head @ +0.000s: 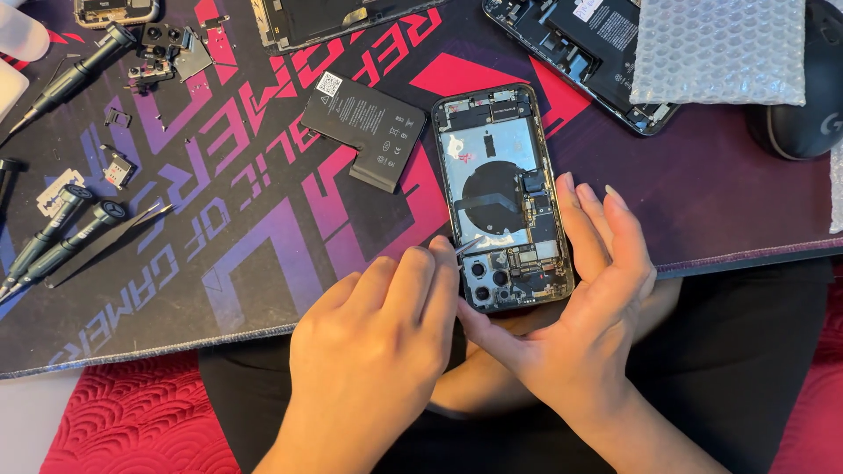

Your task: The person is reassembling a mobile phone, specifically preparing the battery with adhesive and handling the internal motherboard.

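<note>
An opened phone [505, 193] lies face down on a dark patterned mat [263, 254], its inner boards, round coil and camera holes showing. My left hand [373, 351] pinches a thin metal tool [468, 247], which looks like tweezers. The tool's tip rests at the phone's left edge, just above the camera holes. My right hand [584, 298] cradles the phone's near right corner, with the fingers along its right side and the thumb under its near end. A black L-shaped battery [364, 127] lies loose on the mat, left of the phone.
Several screwdrivers [53, 237] lie at the left, with small removed parts [162, 53] and a razor blade [57, 189]. A second opened phone [588, 53], bubble wrap [720, 48] and a black mouse [803, 114] are at the top right. A screen panel [325, 22] lies at the top.
</note>
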